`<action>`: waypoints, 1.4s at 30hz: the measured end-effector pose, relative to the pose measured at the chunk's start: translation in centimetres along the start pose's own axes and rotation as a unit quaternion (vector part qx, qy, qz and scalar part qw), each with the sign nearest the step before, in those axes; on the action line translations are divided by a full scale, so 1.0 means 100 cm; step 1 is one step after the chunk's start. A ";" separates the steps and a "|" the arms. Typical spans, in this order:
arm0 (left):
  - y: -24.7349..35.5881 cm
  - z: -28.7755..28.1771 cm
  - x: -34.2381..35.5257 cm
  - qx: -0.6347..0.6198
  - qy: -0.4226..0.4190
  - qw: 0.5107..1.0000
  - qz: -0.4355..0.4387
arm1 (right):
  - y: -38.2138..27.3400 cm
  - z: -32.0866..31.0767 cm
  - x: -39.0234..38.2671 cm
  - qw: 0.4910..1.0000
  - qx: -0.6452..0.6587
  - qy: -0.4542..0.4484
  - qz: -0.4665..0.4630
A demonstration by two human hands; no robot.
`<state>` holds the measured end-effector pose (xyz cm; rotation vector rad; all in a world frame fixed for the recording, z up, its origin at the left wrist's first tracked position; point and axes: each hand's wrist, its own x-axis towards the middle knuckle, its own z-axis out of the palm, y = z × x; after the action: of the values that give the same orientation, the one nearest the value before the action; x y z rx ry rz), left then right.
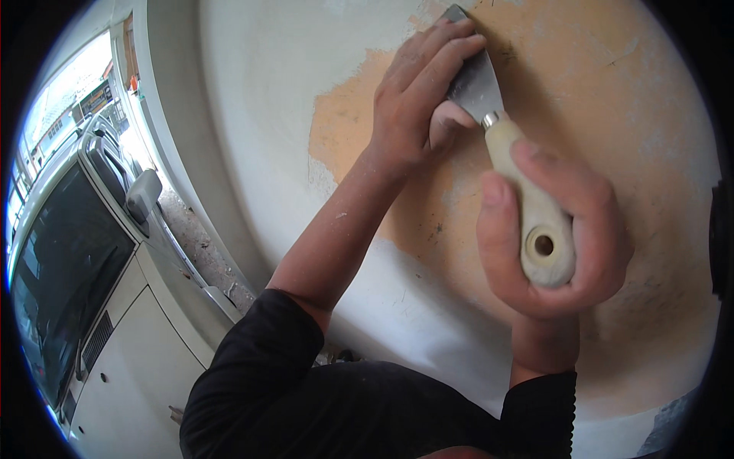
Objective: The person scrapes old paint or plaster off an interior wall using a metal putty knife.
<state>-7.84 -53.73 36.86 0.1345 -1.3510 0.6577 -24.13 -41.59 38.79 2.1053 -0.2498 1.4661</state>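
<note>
A putty knife (475, 90) with a wide steel blade and a cream handle with a hole at its end lies against a wall (627, 92), on a peach patch with flaking white edges. My left hand (417, 107) has its fingers over the blade, pressing near its upper part, with the thumb tucked beside it. My right hand (558, 229) is closed round the handle from below. Part of the blade is hidden under my left fingers.
A pale vehicle (107, 352) with a dark window and side mirror stands close at the left. A pillar edge (164, 92) and a bright opening with buildings are behind it. Debris (199, 237) lies on the ground between vehicle and wall.
</note>
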 end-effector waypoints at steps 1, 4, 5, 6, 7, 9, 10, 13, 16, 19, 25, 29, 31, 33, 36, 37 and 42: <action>-0.002 -0.002 -0.001 0.001 -0.002 1.000 0.001 | 0.002 0.004 -0.001 1.000 0.001 0.001 0.001; 0.003 -0.001 0.003 0.052 -0.006 0.999 -0.010 | 0.009 0.006 0.002 0.999 0.033 0.019 0.010; 0.002 -0.001 0.004 0.025 0.004 1.000 -0.014 | 0.009 0.006 0.004 0.999 0.035 0.019 0.008; 0.001 0.000 0.005 -0.002 0.015 1.000 -0.018 | 0.009 0.005 0.006 0.999 0.037 0.019 0.005; 0.001 0.000 0.003 -0.003 0.013 1.000 -0.018 | 0.005 0.005 0.003 0.999 0.036 0.019 0.007; 0.001 -0.001 -0.002 -0.003 -0.006 1.000 -0.002 | -0.001 0.006 -0.002 0.999 0.045 0.016 0.012; -0.001 -0.003 -0.002 -0.001 -0.006 1.000 -0.001 | 0.002 0.009 0.000 0.999 0.048 0.017 0.011; 0.002 -0.002 0.004 0.008 0.004 1.000 -0.029 | 0.012 0.009 0.005 0.998 0.057 0.027 0.010; 0.000 -0.002 -0.002 0.005 -0.006 1.000 -0.007 | 0.001 0.005 0.000 0.999 0.043 0.007 0.007; 0.004 0.001 0.004 0.034 0.014 0.999 -0.016 | 0.012 0.008 0.002 0.998 0.051 0.032 0.009; 0.001 -0.005 -0.001 0.037 0.001 0.999 -0.016 | 0.006 0.013 -0.001 0.997 0.064 0.027 0.012; 0.004 0.000 -0.002 0.032 0.000 0.999 -0.020 | 0.008 0.006 -0.002 0.998 0.059 0.020 0.007; 0.002 -0.001 0.000 0.038 0.002 0.999 -0.021 | 0.012 0.010 -0.001 0.997 0.071 0.025 0.021; 0.003 -0.001 0.001 0.043 0.008 0.999 -0.020 | 0.010 0.009 0.000 0.996 0.080 0.029 0.030; 0.004 0.000 -0.005 0.020 0.011 0.999 -0.038 | 0.001 0.002 -0.002 0.999 0.044 0.022 0.007; 0.004 -0.002 -0.007 0.008 0.001 1.000 -0.026 | -0.006 0.002 -0.005 0.999 0.041 0.016 0.024; 0.005 0.004 -0.004 -0.002 0.009 0.999 -0.042 | 0.003 0.001 -0.004 0.999 0.038 0.015 0.026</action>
<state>-8.43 -53.63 36.47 0.1808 -1.3232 0.5840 -24.38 -41.93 38.48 2.1492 -0.2425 1.5597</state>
